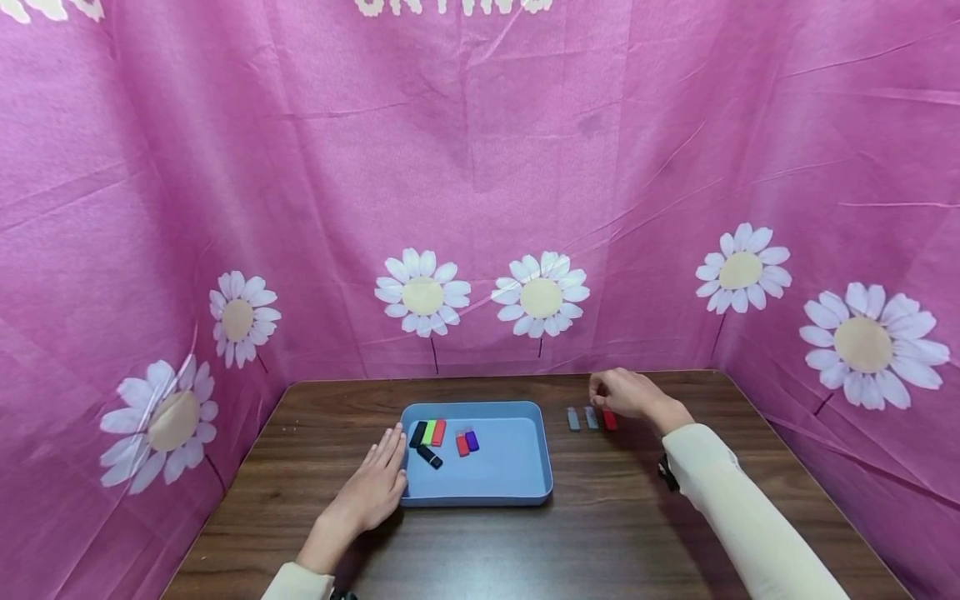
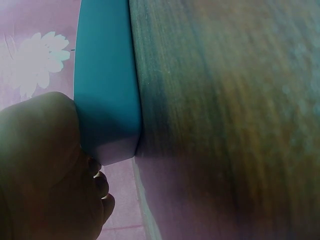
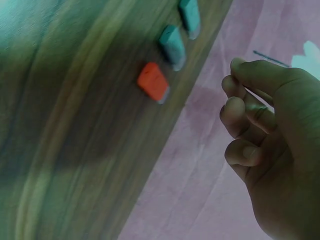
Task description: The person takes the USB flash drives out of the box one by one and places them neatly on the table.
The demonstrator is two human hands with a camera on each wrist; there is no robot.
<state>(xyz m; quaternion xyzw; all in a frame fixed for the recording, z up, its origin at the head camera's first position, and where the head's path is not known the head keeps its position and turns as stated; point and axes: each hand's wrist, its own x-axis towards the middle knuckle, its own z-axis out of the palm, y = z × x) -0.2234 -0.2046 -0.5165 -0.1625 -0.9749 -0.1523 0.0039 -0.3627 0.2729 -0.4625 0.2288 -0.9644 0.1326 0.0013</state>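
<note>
Along the left side of a blue tray (image 1: pixel 487 501) my left hand (image 1: pixel 371 487) lies with straight fingers against the rim. The left wrist view has this hand (image 2: pixel 42 165) close to the tray's outer wall (image 2: pixel 107 75). My right hand (image 1: pixel 628 393), fingers loosely bent and nothing held, hovers near the table's far edge. Just below it is a red USB flash drive (image 1: pixel 610 419), also seen as an orange-red drive (image 3: pixel 153 81) apart from the right hand (image 3: pixel 270 130). Two grey-blue flash drives (image 1: pixel 573 419) stand in a row to its left.
Inside the tray, a black drive (image 1: pixel 417 434), a green drive (image 1: pixel 429 432) and a red drive (image 1: pixel 438 432) lie side by side. Another black drive (image 1: pixel 430 457) lies slanted below. A red-and-purple pair (image 1: pixel 467 442) sits near the middle. Pink flowered cloth (image 1: pixel 480 192) surrounds the wooden table (image 1: pixel 600 542).
</note>
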